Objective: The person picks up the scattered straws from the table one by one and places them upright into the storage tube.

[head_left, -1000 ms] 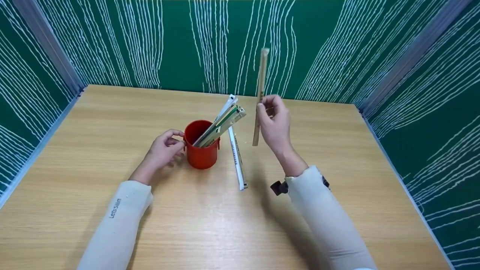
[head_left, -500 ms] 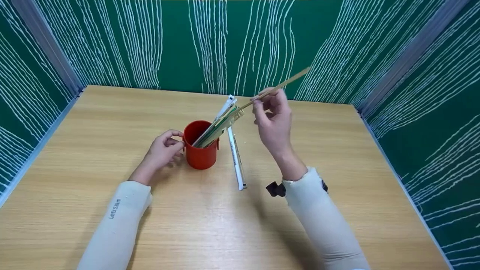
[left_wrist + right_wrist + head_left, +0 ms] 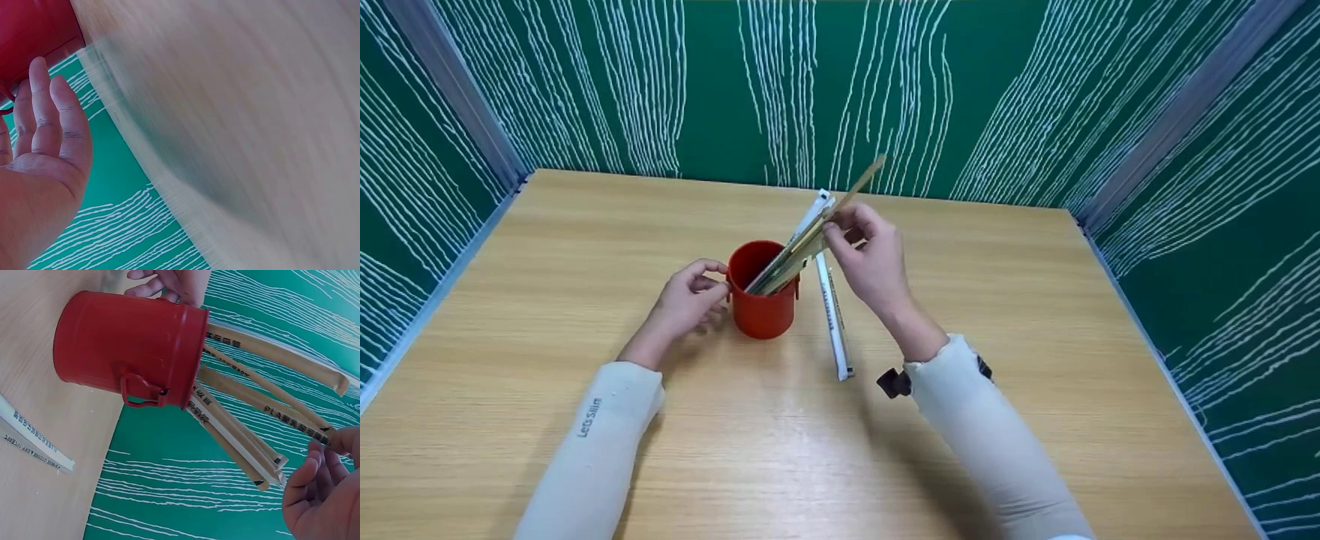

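A red metal bucket (image 3: 763, 311) with small side handles stands upright on the table, holding several paper-wrapped straws (image 3: 791, 259) that lean right. My left hand (image 3: 684, 304) is at its left side, thumb and index finger pinching the handle there. In the left wrist view the other fingers (image 3: 42, 112) extend beside the red wall. With thumb and fingers, my right hand (image 3: 874, 251) pinches another wrapped straw (image 3: 864, 180), tilted towards the bucket. The right wrist view shows this printed straw (image 3: 264, 408) with its lower end at the bucket's mouth; whether it is inside I cannot tell.
Two more wrapped straws, one white (image 3: 831, 322) and one brown beside it, lie on the wooden table (image 3: 735, 465) just right of the bucket. Green walls (image 3: 720, 90) with white wavy lines close off the back and sides.
My right hand has tipped the straw from upright to slanting, then moved left and slightly down, bringing its lower end to the bucket's mouth. My left hand and the bucket have stayed put.
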{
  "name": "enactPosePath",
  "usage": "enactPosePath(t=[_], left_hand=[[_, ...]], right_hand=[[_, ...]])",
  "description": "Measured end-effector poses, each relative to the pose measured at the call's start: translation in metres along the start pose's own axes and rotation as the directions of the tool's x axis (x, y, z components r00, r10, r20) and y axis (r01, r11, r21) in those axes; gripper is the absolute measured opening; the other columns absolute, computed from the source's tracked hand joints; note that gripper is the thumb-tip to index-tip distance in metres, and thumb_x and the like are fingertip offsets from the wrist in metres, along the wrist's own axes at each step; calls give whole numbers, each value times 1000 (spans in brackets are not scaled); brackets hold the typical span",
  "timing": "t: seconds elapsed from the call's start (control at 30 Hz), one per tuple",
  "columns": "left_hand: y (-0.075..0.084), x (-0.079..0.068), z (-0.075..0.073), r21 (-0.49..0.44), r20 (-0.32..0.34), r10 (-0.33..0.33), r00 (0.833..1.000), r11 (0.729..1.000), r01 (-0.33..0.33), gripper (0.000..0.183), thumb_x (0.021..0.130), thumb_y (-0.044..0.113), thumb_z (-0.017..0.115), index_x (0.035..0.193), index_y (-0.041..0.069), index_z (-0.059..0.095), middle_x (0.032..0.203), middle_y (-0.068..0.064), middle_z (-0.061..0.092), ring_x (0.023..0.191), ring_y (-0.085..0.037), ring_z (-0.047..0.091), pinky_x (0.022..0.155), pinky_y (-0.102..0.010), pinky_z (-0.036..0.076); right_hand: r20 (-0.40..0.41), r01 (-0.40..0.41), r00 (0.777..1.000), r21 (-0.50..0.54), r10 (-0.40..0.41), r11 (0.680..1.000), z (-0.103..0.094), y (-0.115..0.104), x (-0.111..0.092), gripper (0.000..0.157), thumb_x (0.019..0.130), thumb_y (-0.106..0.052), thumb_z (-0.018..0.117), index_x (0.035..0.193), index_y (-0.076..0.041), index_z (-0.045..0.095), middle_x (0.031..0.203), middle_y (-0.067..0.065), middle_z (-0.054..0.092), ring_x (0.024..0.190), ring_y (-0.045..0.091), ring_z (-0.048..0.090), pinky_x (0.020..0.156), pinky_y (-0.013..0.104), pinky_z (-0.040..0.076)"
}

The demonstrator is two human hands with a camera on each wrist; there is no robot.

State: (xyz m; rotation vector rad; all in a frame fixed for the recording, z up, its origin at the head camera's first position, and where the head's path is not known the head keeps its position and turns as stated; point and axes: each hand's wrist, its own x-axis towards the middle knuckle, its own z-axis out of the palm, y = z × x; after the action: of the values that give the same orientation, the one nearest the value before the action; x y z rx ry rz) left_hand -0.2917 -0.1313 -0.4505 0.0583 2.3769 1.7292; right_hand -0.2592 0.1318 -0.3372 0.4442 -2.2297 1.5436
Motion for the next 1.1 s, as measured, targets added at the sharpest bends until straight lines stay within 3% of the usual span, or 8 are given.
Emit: enactPosePath(t=[0.17, 0.27, 0.5, 0.6, 0.7, 0.87, 1.1], left_hand=[[0, 0, 0, 1, -1, 50, 999, 999, -50, 28, 95, 23, 57, 122, 18, 53, 106, -15, 65, 83, -32, 68, 55, -31, 51], [0, 0, 0, 8, -8, 87, 996, 996, -87, 29, 94, 21, 57, 122, 13, 53, 104, -19, 67, 80, -30, 69, 54, -28, 50], [0, -1, 0, 11, -17, 71, 997, 997, -70, 27, 94, 23, 58, 121, 17, 54, 104, -15, 66, 84, -34, 68, 56, -33, 53], [0, 0, 0, 4, -17, 54, 998, 999, -54, 27, 95, 24, 58, 121, 20, 54, 105, -13, 65, 86, -36, 67, 58, -35, 53], [1, -1, 0, 7, -9, 44, 999, 999, -44, 28, 95, 25, 57, 122, 20, 53, 107, -13, 64, 86, -36, 66, 60, -36, 53], [0, -1, 0, 10, -5, 28, 1000, 1000, -28, 28, 95, 26, 57, 122, 20, 53, 109, -14, 64, 88, -36, 66, 61, -37, 53], [2, -1, 0, 10, -1, 6, 1000, 1000, -6, 27, 95, 26, 57, 122, 24, 52, 110, -12, 63, 88, -36, 65, 62, -38, 54]], right_hand=[[26, 6, 1000, -34, -5, 999, 0, 0, 0, 19, 93, -14, 62, 109, -6, 67, 88, 9, 67, 74, 16, 56, 67, 23, 49], [41, 40, 998, -32, -39, 999, 0, 2, 0, 25, 92, -14, 62, 116, -5, 65, 88, 9, 68, 73, 16, 56, 67, 25, 48], [9, 47, 999, 46, -47, 998, -3, 13, -1, 28, 90, -13, 59, 116, -3, 60, 90, 7, 66, 76, 18, 57, 67, 25, 47], [-25, -13, 1000, 111, 16, 994, -5, 25, 0, 21, 89, -7, 56, 109, -1, 59, 86, 7, 61, 71, 22, 55, 60, 23, 44], [-7, -139, 990, 127, 141, 982, -8, 40, 2, 18, 89, -4, 54, 106, -1, 57, 84, 5, 57, 67, 20, 54, 54, 21, 42], [117, -362, 925, -25, 362, 932, -12, 66, 4, 22, 91, -17, 57, 111, -8, 57, 90, 4, 57, 70, 22, 56, 51, 22, 41], [234, -516, 794, -230, 562, 825, -11, 95, 0, 29, 91, -30, 60, 118, -19, 57, 104, 7, 58, 88, 31, 58, 66, 35, 49]])
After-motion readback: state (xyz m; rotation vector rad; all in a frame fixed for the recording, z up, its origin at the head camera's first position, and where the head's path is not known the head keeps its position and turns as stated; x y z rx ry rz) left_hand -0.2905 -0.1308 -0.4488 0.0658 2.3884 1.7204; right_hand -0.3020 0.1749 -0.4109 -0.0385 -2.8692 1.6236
